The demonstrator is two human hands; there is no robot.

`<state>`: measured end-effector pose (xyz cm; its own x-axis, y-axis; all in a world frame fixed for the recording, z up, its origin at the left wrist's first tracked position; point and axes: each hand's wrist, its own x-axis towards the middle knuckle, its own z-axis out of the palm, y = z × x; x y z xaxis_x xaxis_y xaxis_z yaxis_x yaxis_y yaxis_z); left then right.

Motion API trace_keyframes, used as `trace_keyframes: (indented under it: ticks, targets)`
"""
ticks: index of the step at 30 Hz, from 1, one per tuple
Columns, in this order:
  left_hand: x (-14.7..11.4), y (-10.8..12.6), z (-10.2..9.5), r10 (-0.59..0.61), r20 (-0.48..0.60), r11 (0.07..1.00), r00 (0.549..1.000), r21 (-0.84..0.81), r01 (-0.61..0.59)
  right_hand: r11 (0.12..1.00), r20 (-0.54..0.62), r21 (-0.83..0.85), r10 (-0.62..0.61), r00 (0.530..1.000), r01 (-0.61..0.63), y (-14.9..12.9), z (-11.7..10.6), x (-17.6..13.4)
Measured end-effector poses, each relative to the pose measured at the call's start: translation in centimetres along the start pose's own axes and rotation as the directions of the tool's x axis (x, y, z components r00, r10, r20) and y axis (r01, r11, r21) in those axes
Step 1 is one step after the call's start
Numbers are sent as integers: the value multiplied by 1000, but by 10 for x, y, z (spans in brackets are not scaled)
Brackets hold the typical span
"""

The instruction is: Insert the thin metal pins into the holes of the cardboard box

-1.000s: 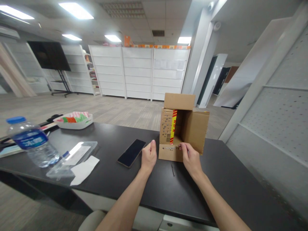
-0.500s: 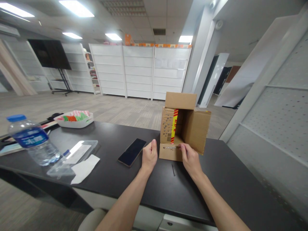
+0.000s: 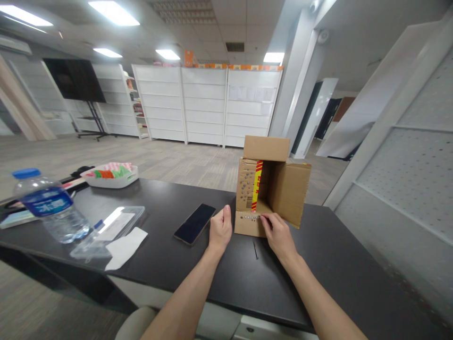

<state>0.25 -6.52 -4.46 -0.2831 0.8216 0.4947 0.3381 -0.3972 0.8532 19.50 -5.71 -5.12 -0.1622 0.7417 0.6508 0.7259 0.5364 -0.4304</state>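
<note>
A cardboard box (image 3: pixel 288 193) stands with its opening toward me and its flaps spread out. On its lower flap (image 3: pixel 249 229) runs a row of small shiny metal heads and dark holes. The thumb and fingertips of my right hand (image 3: pixel 280 234) are pinched together at the right end of that row; anything between them is too small to make out. My left hand (image 3: pixel 220 229) is closed in a fist just left of the flap, thumb up, its inside hidden. A thin dark nail or screw (image 3: pixel 255 250) lies on the table below the flap.
Left of my left hand a phone (image 3: pixel 194 224) lies on the dark table (image 3: pixel 163 198). Farther left are a clear plastic case (image 3: pixel 122 222), a white paper piece (image 3: pixel 126 249), a water bottle (image 3: pixel 51 208) and a white basket (image 3: pixel 109 182) with colourful contents.
The fingers of my right hand have shifted slightly left along the row on the lower flap. The dark bit at their tips no longer shows. My left hand stays in place.
</note>
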Motion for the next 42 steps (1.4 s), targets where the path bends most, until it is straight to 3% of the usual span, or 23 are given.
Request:
trace_keyframes:
  ticks: [29, 35, 42]
  targets:
    - [0, 5, -1, 1, -5, 1000, 1000, -17, -1, 999, 21, -42, 9, 1000, -8, -7, -8, -6]
    - [0, 5, -1, -7, -3, 1000, 1000, -27, 7, 999, 152, 35, -42, 988, 37, -17, -23, -8]
    - [0, 5, -1, -18, -15, 998, 1000, -57, 18, 986, 336, 19, -161, 928, 164, -33, -37, -27]
